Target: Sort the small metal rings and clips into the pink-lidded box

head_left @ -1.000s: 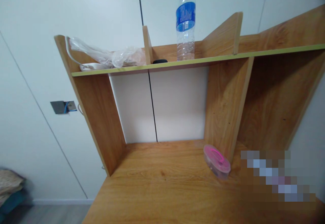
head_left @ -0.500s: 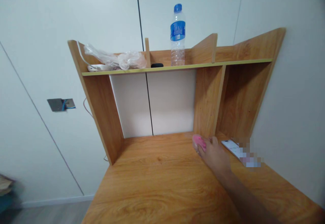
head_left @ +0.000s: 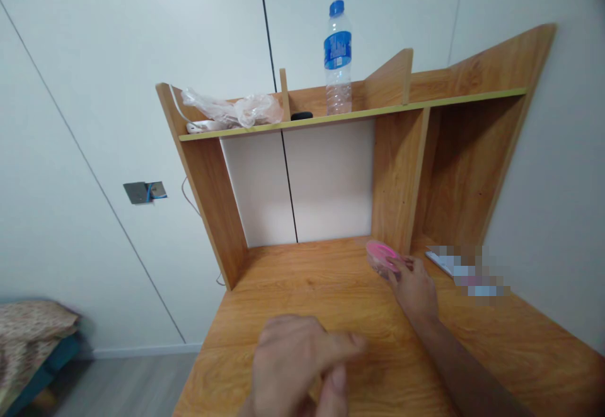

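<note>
Oval clear plastic container with a pink lid (head_left: 377,254) sits on the brown wood-grain tabletop (head_left: 307,285), right of the middle and towards the far side, just beside an upright panel of the brown wooden shelf unit (head_left: 397,165). The bare right hand (head_left: 416,288) reaches in from the near right, its fingers pinching the right end of the container. The bare left hand (head_left: 290,360), blurred, is at the near middle, well apart from the container; its index finger points right with the thumb below it, and I cannot tell how the other fingers stand. Right of the right hand lies a flat pale object (head_left: 439,261), mostly pixelated. Up on the shelf unit, a clear plastic bottle with a blue cap and label (head_left: 338,58) stands upright, right of a crumpled translucent plastic bag (head_left: 255,111)
</note>
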Motion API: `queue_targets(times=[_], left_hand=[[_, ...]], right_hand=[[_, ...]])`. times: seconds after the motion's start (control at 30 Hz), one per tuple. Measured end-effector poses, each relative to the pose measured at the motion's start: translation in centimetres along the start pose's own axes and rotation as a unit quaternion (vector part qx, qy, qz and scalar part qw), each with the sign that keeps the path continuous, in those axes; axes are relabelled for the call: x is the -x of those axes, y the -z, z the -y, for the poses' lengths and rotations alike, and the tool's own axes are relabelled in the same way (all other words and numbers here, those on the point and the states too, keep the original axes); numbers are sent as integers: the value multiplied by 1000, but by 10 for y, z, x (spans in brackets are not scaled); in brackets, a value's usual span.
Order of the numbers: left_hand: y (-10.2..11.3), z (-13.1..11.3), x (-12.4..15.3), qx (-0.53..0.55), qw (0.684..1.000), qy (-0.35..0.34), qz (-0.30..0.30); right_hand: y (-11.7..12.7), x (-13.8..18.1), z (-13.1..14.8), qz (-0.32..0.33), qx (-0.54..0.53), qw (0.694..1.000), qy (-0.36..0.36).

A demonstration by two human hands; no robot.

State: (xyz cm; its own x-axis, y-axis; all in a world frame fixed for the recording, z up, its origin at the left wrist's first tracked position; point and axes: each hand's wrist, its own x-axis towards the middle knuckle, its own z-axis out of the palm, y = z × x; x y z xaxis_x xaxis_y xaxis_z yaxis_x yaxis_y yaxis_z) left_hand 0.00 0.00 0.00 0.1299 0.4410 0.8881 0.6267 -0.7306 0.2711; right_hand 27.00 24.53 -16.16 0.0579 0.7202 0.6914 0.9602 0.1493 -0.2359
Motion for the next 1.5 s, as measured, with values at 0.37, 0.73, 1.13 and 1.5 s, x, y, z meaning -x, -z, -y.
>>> queue_targets(times=[0.37, 0.73, 1.13, 1.5], left_hand=[[-39, 102, 115, -51, 913, 379, 141], [-51, 97, 135, 87, 914, 354, 177], [-48, 91, 137, 35, 925, 296, 235], [-51, 78, 119, 69, 924, 311, 212]], right_hand=[[44, 38, 75, 176, -314, 918, 166], [108, 125, 120, 223, -342, 901, 145], [104, 130, 123, 99, -260, 921, 272], [109, 131, 128, 121, -280, 919, 249]])
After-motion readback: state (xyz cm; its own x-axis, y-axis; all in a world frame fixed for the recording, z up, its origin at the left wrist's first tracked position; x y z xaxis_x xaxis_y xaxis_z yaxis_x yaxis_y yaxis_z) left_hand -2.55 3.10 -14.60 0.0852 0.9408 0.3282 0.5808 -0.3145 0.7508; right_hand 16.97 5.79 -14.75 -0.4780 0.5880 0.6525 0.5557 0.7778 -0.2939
